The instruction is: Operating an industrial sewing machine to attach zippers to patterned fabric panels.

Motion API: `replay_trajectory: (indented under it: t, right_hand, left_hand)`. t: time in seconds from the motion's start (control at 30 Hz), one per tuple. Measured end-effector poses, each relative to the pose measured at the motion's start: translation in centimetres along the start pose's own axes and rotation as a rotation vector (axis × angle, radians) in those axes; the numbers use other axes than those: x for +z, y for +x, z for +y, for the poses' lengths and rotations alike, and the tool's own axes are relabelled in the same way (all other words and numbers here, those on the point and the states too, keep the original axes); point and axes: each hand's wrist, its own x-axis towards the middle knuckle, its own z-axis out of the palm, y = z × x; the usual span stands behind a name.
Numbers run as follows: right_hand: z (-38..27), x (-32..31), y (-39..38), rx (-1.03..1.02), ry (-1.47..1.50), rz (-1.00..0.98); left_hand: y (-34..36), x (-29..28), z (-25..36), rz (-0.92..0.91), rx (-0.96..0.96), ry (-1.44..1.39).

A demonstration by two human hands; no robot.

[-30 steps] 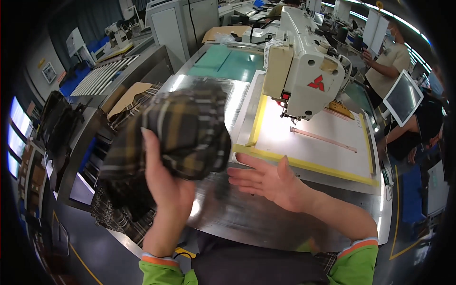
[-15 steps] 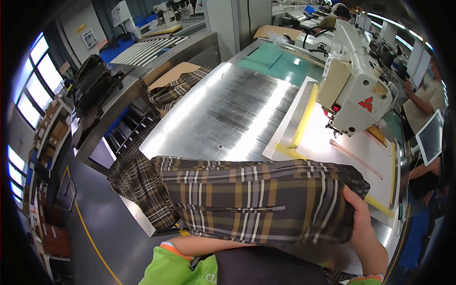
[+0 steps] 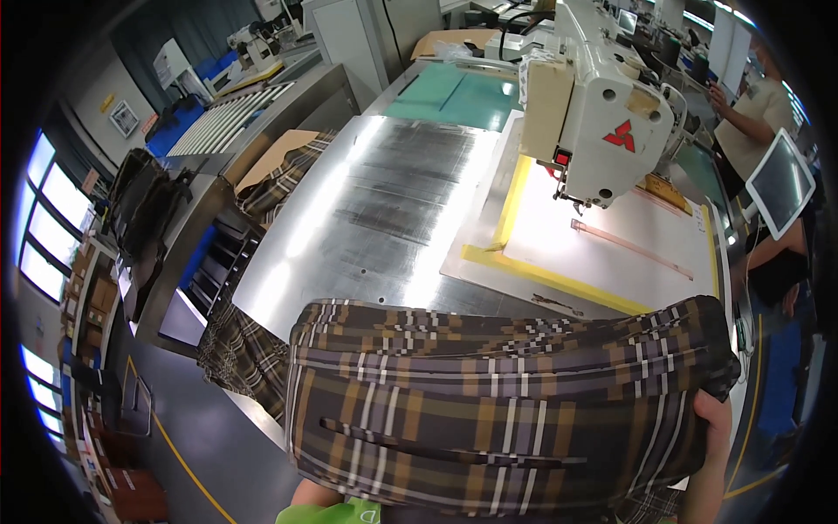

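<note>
A thick bundle of plaid fabric pieces [image 3: 515,419], brown, grey and white, spans the front of the view. Its edges lie in layers along the top, and a long slit with dark edges crosses its near face. At the right end my right hand [image 3: 714,428] is closed on the bundle, thumb on the near side and the other fingers hidden behind. My left forearm [image 3: 319,494], in a green sleeve, goes in under the left end; the cloth hides that hand. More plaid fabric [image 3: 244,354] hangs beside the bundle at the left.
Behind the bundle lies a shiny metal tabletop [image 3: 384,201]. A white sewing machine [image 3: 611,122] stands at right over a white template [image 3: 541,253] with yellow tape edges. Plaid pieces and cardboard [image 3: 275,170] sit left; a tablet screen [image 3: 779,185] and another person [image 3: 755,113] are far right.
The bundle has come closer and its left end is now clear of the plaid fabric at left. My left forearm is now mostly covered by it. The surroundings have shifted left in view.
</note>
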Motion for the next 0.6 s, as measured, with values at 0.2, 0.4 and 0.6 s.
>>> replay_trajectory:
  t: [0.2,0.4,0.6]
  right_hand:
    - [3.5,-7.7,0.6,0.084,-0.152,0.166]
    - [5.4,-12.9,-2.6,-0.031,-0.103,0.347]
    - [2.7,-12.0,-3.7,-0.023,-0.425,0.437]
  left_hand:
    - [14.2,-0.4,3.5,0.013,-0.165,-0.424]
    - [22.6,-4.3,7.3,0.044,-0.380,-0.765]
    - [25.9,-3.1,10.6,0.525,0.402,0.942]
